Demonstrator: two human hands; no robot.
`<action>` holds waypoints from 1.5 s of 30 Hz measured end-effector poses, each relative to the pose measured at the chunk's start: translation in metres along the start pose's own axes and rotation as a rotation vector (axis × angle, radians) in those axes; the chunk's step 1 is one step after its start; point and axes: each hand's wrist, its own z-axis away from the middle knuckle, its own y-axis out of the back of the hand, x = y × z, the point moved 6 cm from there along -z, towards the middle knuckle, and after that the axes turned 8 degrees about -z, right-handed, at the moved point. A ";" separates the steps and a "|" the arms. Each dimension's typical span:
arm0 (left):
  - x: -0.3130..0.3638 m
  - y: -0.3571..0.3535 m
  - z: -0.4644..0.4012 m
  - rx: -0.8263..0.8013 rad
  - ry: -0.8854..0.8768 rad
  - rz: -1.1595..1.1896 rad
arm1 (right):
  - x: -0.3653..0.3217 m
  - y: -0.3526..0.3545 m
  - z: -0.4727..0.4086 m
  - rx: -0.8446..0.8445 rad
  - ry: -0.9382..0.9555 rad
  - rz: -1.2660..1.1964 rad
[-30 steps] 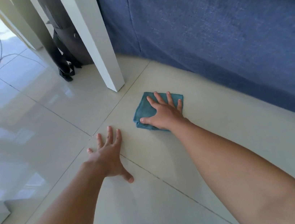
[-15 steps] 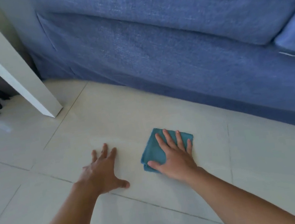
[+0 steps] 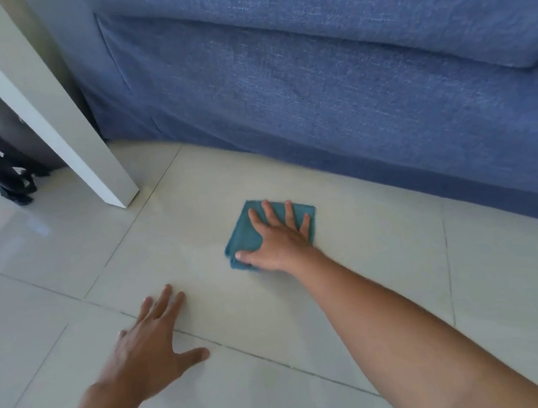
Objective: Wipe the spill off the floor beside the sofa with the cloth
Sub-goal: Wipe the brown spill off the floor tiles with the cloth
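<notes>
A folded teal cloth (image 3: 244, 238) lies flat on the pale tiled floor (image 3: 372, 258), a short way in front of the blue sofa (image 3: 330, 84). My right hand (image 3: 278, 240) presses down on the cloth with fingers spread and the thumb hooked at its near left edge. My left hand (image 3: 154, 344) rests flat on the floor to the near left, fingers apart, holding nothing. I cannot make out a distinct spill on the tiles around the cloth.
A white table leg (image 3: 79, 140) stands on the floor left of the cloth, close to the sofa's corner. Behind it hang dark straps and a dark object (image 3: 12, 181). Glossy tiles stretch to the left and toward me.
My right hand slid the cloth to the right along the sofa front, then back a little to the left and away from me. My left hand stayed planted on the floor. The view shifted.
</notes>
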 end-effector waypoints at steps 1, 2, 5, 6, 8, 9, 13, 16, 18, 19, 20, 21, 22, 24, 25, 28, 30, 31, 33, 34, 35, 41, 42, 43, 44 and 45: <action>-0.001 0.002 0.000 0.017 0.000 0.014 | -0.004 -0.010 0.012 -0.006 0.030 0.015; 0.000 0.005 -0.001 0.041 -0.002 0.036 | 0.000 -0.017 0.024 0.003 0.026 0.014; -0.002 0.013 -0.006 0.097 0.037 0.122 | 0.053 -0.008 0.040 0.064 -0.124 0.012; -0.003 0.015 -0.006 0.082 0.038 0.113 | 0.076 0.003 0.040 0.079 -0.189 0.019; -0.004 0.013 -0.008 0.052 0.027 0.083 | 0.117 0.031 0.033 0.110 -0.308 0.018; -0.005 0.011 -0.009 0.044 0.025 0.074 | 0.131 0.044 0.026 0.117 -0.350 0.002; 0.000 0.005 -0.010 0.005 0.039 0.059 | 0.124 0.070 -0.013 0.109 -0.408 -0.072; 0.003 0.007 -0.007 -0.008 0.028 0.050 | 0.077 0.066 -0.043 0.080 -0.327 -0.067; 0.002 0.008 -0.008 -0.019 0.022 0.042 | 0.030 0.053 -0.060 0.032 -0.204 -0.013; 0.002 0.009 -0.008 -0.027 0.018 0.041 | 0.005 0.043 -0.065 0.005 -0.135 0.013; 0.002 0.011 -0.009 -0.035 0.010 0.042 | -0.016 0.031 -0.066 -0.018 -0.065 0.036; 0.002 0.012 -0.009 -0.043 0.003 0.039 | -0.036 0.018 -0.063 -0.039 0.008 0.059; 0.002 0.013 -0.009 -0.050 -0.006 0.030 | -0.050 0.005 -0.056 -0.052 0.075 0.085; 0.001 0.014 -0.009 -0.038 -0.027 0.032 | -0.063 -0.019 -0.037 -0.056 0.189 0.122; -0.001 0.015 -0.010 -0.023 -0.039 0.047 | -0.062 -0.026 -0.028 -0.052 0.223 0.136; -0.015 0.023 -0.006 0.054 -0.023 0.123 | -0.053 -0.034 -0.007 -0.067 0.276 0.167; -0.029 0.025 0.003 0.110 0.021 0.180 | -0.047 -0.034 0.002 -0.097 0.288 0.173; -0.036 0.024 0.010 0.118 0.041 0.198 | -0.043 -0.033 0.006 -0.116 0.300 0.177; -0.050 0.014 0.028 0.071 0.082 0.187 | -0.036 -0.033 0.018 -0.157 0.347 0.195; -0.056 0.007 0.037 0.035 0.113 0.162 | -0.033 -0.034 0.026 -0.177 0.382 0.210; -0.063 -0.001 0.047 0.005 0.156 0.140 | -0.031 -0.037 0.035 -0.196 0.418 0.229; -0.084 -0.024 0.066 -0.058 0.311 0.118 | -0.059 -0.067 0.069 -0.250 0.537 0.262; -0.085 -0.025 0.064 -0.057 0.309 0.132 | -0.068 -0.072 0.070 -0.253 0.549 0.267; -0.085 -0.026 0.063 -0.059 0.309 0.146 | -0.077 -0.077 0.069 -0.253 0.559 0.271; -0.085 -0.027 0.062 -0.059 0.310 0.155 | -0.086 -0.081 0.067 -0.249 0.565 0.271; -0.084 -0.028 0.062 -0.060 0.311 0.160 | -0.095 -0.085 0.064 -0.244 0.568 0.264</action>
